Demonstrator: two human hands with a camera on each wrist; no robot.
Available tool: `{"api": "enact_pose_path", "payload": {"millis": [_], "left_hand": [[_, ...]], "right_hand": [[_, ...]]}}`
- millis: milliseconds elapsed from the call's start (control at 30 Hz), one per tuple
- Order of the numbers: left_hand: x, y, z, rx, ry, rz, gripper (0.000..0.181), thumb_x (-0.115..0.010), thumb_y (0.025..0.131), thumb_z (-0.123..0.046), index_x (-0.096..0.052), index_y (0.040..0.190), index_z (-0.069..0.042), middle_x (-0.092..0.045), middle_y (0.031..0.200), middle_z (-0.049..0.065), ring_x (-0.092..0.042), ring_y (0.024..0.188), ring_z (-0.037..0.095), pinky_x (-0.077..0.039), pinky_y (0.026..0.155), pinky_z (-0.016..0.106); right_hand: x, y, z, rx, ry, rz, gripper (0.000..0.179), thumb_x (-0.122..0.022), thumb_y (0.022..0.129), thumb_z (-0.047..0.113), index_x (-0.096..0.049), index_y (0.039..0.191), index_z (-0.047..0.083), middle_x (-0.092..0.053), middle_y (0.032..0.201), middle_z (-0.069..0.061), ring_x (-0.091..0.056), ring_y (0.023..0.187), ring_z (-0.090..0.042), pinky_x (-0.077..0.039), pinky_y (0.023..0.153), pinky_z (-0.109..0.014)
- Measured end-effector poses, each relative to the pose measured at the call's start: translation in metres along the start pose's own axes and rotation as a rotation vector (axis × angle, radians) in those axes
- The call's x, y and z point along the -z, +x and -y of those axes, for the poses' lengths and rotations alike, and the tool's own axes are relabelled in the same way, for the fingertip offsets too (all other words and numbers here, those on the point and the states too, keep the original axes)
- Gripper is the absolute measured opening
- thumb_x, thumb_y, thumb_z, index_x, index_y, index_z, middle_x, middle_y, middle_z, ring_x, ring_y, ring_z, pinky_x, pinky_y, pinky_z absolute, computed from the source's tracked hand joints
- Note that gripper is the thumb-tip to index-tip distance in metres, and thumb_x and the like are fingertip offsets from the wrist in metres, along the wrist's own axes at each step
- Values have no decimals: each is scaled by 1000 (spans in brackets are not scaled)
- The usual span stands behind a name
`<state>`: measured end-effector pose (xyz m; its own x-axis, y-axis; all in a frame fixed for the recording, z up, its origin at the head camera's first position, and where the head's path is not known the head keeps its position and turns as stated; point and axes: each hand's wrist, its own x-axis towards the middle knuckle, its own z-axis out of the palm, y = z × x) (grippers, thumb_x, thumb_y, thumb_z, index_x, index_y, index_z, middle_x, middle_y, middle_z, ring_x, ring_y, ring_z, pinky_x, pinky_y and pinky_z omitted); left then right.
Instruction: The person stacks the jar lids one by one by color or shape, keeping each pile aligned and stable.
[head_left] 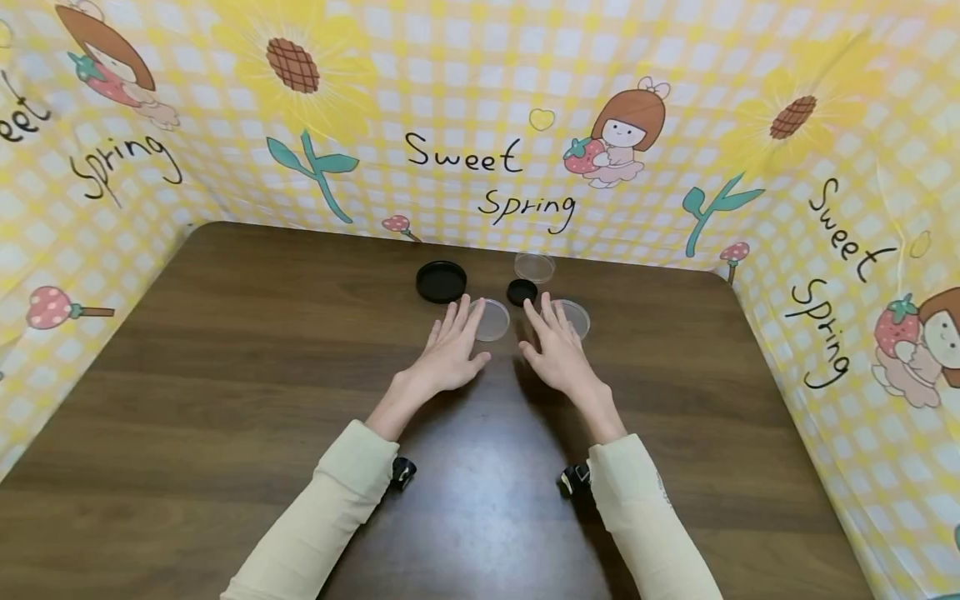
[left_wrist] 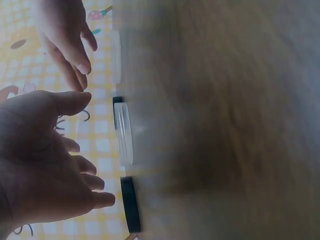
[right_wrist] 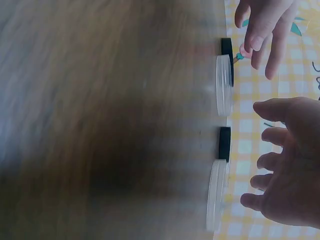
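Observation:
My left hand (head_left: 447, 357) hovers over the table with its fingers extended, near a clear round dish (head_left: 491, 320). In the left wrist view a gap shows between the left hand (left_wrist: 55, 160) and the clear dish (left_wrist: 125, 134). My right hand (head_left: 558, 354) is held likewise, its fingers partly covering another clear round dish (head_left: 576, 319). Neither hand holds anything. Beyond the left fingertips sits a large black round lid or shallow dish (head_left: 441, 282). A small black round lid or dish (head_left: 522, 292) lies just past the right fingertips. Behind it is a third clear dish (head_left: 534, 267).
The brown wooden table (head_left: 225, 400) meets a yellow checked cloth (head_left: 480, 100) at the back and both sides. All the round pieces lie near the table's back edge. Dark wrist-worn devices (head_left: 574, 481) sit below the cuffs of the light sleeves (head_left: 322, 492).

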<state>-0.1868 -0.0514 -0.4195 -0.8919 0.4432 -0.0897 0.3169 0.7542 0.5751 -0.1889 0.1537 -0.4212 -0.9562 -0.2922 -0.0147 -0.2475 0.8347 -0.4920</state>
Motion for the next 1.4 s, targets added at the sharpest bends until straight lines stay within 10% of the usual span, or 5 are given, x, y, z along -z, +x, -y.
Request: {"api": "enact_pose_path", "payload": {"millis": [533,900,1400], "left_hand": [[-33,22,-40,-163,-168,29,72,-60,97,-20,-18,153,-4,-5,157,26,-7,142,45,-13,112,56],[-47,57,-55,-101,-279,5,79,-63,93,-11,-13,152,2,-17,155,24,-13,143,37,-15,114,50],[-56,99,-62,41,-200,-75,82,-73,86,-9,-23,150,2,-32,141,26,-31,128,40,-33,106,43]], "right_hand": [[21,-15,-40,-45,1,-17,73,-63,94,15,-22,152,2,0,157,-26,-2,142,-45,-11,109,-64],[34,-16,-74,17,176,-48,75,-66,89,2,-23,150,-2,-10,153,-33,-12,139,-51,-28,103,-65],[23,5,-106,-25,322,-48,83,-71,86,1,-21,152,-1,-24,143,-29,-31,125,-43,-41,99,-49]]}}
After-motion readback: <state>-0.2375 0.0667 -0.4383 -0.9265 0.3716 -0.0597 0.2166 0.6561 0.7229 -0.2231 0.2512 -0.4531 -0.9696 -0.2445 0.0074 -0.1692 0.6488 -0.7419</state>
